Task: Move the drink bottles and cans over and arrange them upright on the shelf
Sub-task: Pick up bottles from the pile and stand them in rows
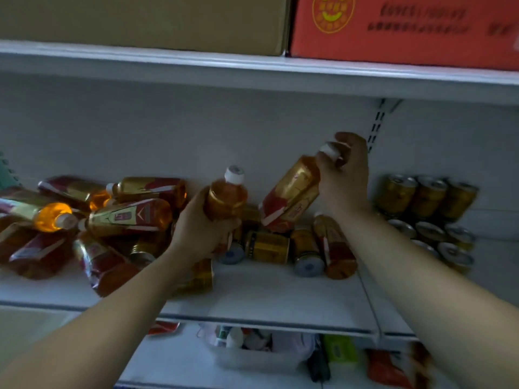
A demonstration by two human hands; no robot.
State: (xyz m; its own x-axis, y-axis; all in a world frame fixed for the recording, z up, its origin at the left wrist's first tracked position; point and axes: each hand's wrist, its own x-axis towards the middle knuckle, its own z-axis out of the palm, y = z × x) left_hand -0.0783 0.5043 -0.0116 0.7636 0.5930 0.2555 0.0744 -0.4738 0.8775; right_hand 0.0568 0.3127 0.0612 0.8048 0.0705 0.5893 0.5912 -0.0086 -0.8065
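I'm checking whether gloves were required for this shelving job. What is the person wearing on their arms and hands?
Nothing visible: the left hand and right hand are bare, with no gloves. Both forearms are uncovered to the picture's lower edge, with no sleeves, watch, bracelets or rings that can be made out.

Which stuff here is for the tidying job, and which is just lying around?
For the job: bottle in left hand, bottle in right hand, lying bottles, lying cans, upright cans.
Just there: brown box, orange box, bin below.
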